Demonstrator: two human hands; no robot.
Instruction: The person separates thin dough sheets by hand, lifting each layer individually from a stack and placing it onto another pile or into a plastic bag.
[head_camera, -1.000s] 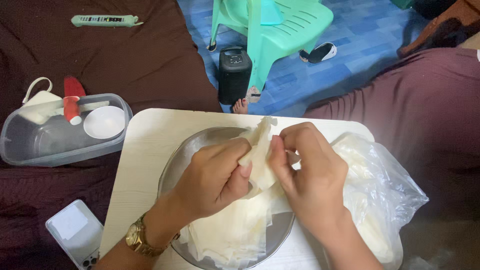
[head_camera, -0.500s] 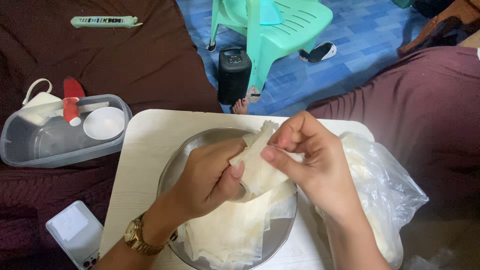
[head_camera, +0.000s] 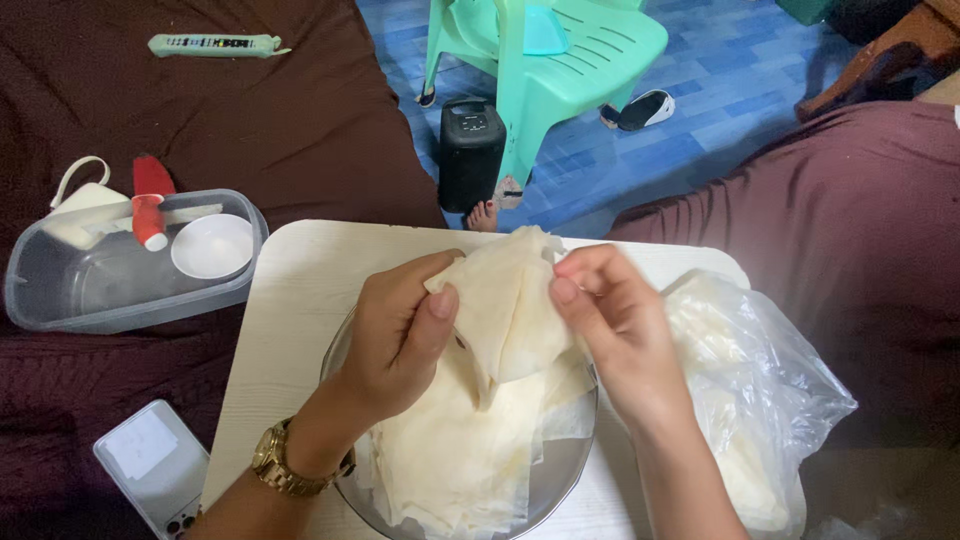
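A thin, pale wrapper sheet (head_camera: 510, 310) is lifted between both hands above a round metal bowl (head_camera: 560, 470) that holds a pile of several more sheets (head_camera: 460, 460). My left hand (head_camera: 395, 335), with a gold watch on its wrist, pinches the sheet's left edge. The sheet's right edge is pinched by my right hand (head_camera: 615, 330). The bowl rests on a light wooden board (head_camera: 290, 310).
A clear plastic bag (head_camera: 760, 390) with more wrappers lies right of the bowl. Left are a grey plastic tub (head_camera: 100, 290) with a white dish (head_camera: 212, 246) and a red-capped tube (head_camera: 150, 215), and a phone (head_camera: 150, 465). Behind stand a black speaker (head_camera: 470, 150) and a green plastic chair (head_camera: 560, 50).
The hands have drawn apart and spread the wrapper sheet, which was bunched between the fingers before. It now hangs open and higher above the bowl.
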